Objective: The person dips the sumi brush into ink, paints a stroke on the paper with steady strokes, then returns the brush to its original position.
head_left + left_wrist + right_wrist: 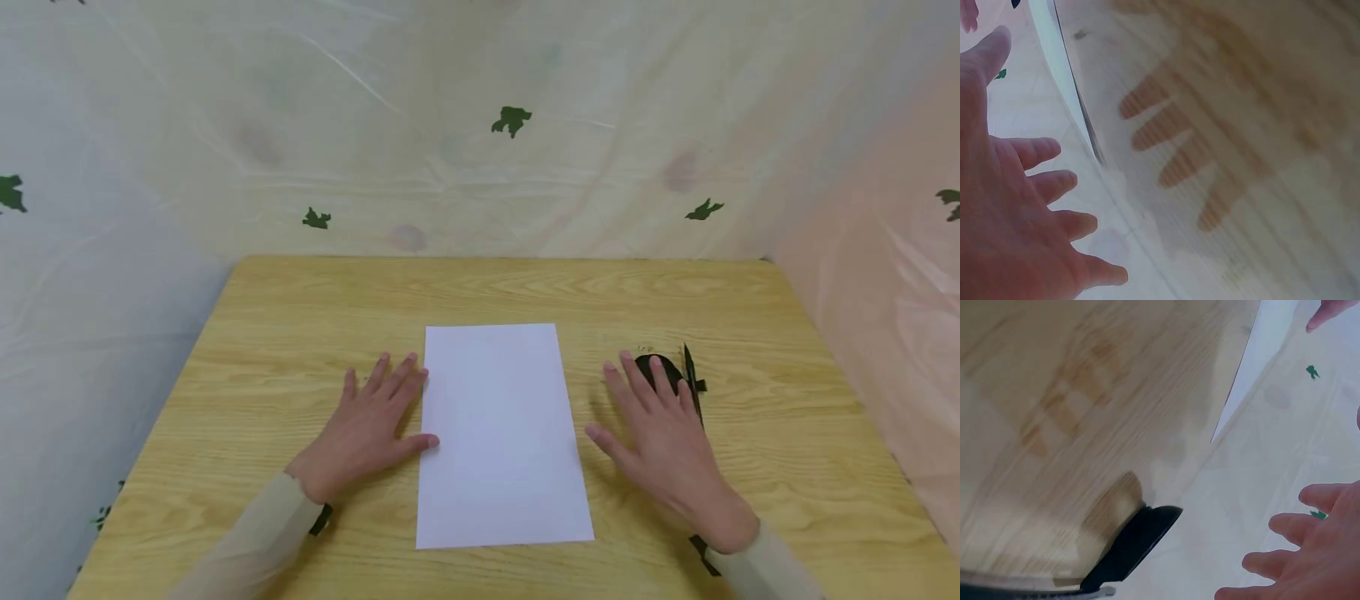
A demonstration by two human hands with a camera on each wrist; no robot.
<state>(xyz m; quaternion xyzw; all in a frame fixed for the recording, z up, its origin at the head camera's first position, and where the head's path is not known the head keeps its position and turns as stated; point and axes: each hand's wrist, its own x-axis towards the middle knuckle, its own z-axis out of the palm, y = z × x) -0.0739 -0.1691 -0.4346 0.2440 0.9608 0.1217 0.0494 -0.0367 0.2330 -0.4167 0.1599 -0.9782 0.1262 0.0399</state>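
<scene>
A blank white sheet of paper point(498, 442) lies upright in the middle of the wooden table. My left hand point(367, 437), fingers spread, is at its left side; the thumb and index fingertip overlap the edge in the head view. To the right of the sheet, my right hand point(663, 442) also has its fingers spread and holds nothing. Its fingers partly hide a rounded black thing point(649, 367) and a slim, dark, pointed thing point(691, 367). In the right wrist view, a black piece point(1132, 547) stands up from the table beside a long dark strip point(1022, 592).
The wood-grain table point(315, 308) has rounded far corners. Pale sheeting point(420, 125) with dark green bird-like shapes hangs behind it and along both sides. Beige sleeves point(258, 533) cover both forearms, and dark bands show at the wrists.
</scene>
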